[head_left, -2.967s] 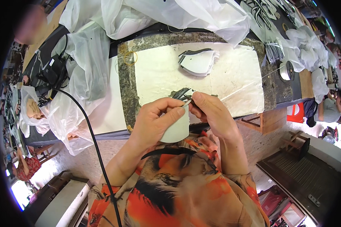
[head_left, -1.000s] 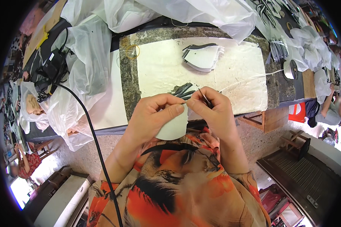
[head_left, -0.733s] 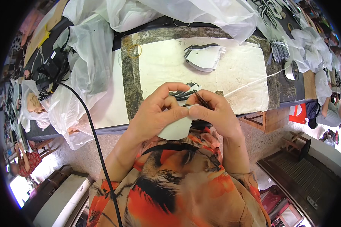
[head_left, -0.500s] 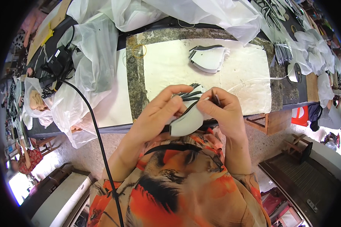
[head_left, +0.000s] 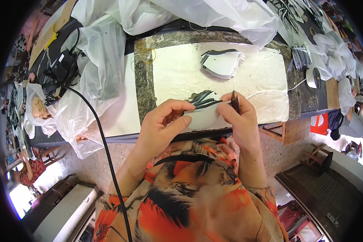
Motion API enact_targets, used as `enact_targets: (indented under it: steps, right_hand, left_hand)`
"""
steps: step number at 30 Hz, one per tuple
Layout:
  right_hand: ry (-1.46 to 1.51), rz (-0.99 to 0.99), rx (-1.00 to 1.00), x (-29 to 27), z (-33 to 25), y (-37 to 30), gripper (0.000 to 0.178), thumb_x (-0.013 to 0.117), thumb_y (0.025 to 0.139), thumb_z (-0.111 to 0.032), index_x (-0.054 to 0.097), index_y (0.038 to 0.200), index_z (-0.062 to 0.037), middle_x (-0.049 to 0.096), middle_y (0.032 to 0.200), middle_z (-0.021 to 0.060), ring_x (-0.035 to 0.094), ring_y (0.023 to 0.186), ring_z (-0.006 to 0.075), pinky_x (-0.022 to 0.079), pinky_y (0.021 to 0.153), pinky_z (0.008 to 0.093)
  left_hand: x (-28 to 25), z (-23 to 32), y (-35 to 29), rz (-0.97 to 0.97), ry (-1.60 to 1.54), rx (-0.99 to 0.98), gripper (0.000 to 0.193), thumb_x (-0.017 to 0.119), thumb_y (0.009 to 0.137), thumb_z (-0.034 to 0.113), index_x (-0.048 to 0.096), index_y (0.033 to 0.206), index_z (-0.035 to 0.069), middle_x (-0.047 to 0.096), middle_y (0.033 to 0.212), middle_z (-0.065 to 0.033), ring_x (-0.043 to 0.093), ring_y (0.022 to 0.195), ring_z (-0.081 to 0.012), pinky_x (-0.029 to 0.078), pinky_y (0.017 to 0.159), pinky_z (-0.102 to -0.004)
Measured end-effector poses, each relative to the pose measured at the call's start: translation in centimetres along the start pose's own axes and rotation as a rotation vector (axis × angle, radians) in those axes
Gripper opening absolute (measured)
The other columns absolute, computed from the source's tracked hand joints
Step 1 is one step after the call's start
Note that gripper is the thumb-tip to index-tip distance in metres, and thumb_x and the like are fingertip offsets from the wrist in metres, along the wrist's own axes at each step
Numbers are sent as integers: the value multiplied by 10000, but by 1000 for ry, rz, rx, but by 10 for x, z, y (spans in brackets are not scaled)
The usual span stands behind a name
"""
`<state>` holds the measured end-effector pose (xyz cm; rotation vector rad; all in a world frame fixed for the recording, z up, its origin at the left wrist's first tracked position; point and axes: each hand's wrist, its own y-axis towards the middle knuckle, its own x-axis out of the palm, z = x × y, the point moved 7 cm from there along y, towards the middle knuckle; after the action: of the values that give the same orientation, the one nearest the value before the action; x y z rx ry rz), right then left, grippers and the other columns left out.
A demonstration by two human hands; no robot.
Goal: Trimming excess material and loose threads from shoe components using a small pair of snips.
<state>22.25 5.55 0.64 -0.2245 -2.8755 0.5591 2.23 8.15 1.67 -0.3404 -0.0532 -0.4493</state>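
Between my two hands is a curved piece (head_left: pixel 203 119), pale grey-white with a black upper edge. My left hand (head_left: pixel 162 126) pinches its left end between thumb and fingers. My right hand (head_left: pixel 242 119) grips its right end and also has a dark, pointed, blade-like tool (head_left: pixel 234 100) sticking up between the fingers. A thin white strip (head_left: pixel 266 92) runs from a white reel (head_left: pixel 311 77) at the right to my right hand. Just beyond my hands lie several similar black-edged pieces (head_left: pixel 205 97), partly hidden. Farther off sits a neat stack of these pieces (head_left: pixel 221 64).
A white sheet (head_left: pixel 177 64) covers a worn board (head_left: pixel 144 92) on the table. Translucent plastic bags (head_left: pixel 105 60) crowd the left and far sides. A black cable (head_left: pixel 99 121) hangs down the left. Black-and-white strips (head_left: pixel 301 57) lie at the far right, and a wooden stool (head_left: pixel 288 131) stands below.
The held piece has moved away from my body and turned so its black edge lies more level. My left hand has shifted along its edge; the dark tool now points upward. The strip hangs lower.
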Motion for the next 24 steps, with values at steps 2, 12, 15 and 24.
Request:
enact_targets:
  steps: [2,12,15,24]
  right_hand:
    - [-9,-72,-8,4,0,2,206,769,905,-148,684,1051,-31,583,788,-68,454,697,7,345,610,189]
    - [-336,26,-104,-2,-11,5,233,785,852,-108,714,1070,-65,504,770,-74,413,670,21,311,562,209]
    - [-455,246,-351,-6,-33,-12,220,781,840,-101,725,1052,-80,516,761,-45,422,659,44,333,563,222]
    - [-610,-254,-270,7,-41,-1,150,782,830,-77,725,959,-25,561,793,33,528,721,119,417,641,272]
  left_hand:
    - [-1,-1,1,11,21,11,238,681,949,44,668,1186,34,640,1017,12,587,888,-52,472,803,-217]
    - [6,6,2,22,-158,-38,409,686,920,-1,576,1312,37,639,990,-5,570,866,-29,464,789,-188]
    - [2,4,3,72,-92,-89,494,689,908,-16,526,1369,53,639,979,-9,571,846,-26,457,782,-175]
    - [2,8,5,-75,-62,-53,499,679,910,-24,522,1377,58,650,993,-7,583,868,-46,469,772,-202]
